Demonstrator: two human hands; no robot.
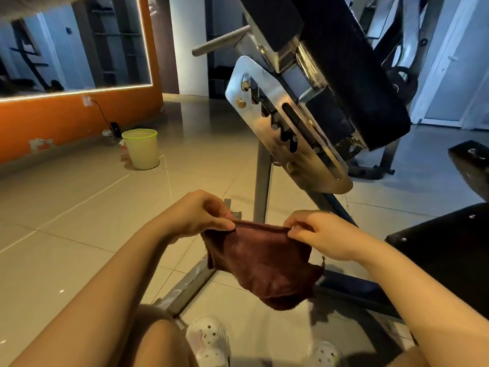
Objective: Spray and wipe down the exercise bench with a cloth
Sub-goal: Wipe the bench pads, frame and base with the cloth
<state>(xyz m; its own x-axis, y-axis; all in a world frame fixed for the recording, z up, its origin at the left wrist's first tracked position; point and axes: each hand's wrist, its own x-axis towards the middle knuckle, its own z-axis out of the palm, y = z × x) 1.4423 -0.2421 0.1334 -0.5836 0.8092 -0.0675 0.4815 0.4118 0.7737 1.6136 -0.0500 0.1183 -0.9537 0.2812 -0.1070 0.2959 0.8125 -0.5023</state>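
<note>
Maroon cloth [264, 263] is pinched at its top edge by left hand [195, 215] and right hand [325, 234], being unfolded; wiping the bench backrest pad [344, 62] likely next; no spray bottle seen.

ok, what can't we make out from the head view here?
- Spray bottle: none in the head view, so its place is unknown.
- Bench: pad tops cut off by the top and right edges; wiped or not, cannot tell.
- Cloth: far side hidden by its own folds; left hand and right hand pinch its top edge.
- Bin: contents too small to see.
</note>
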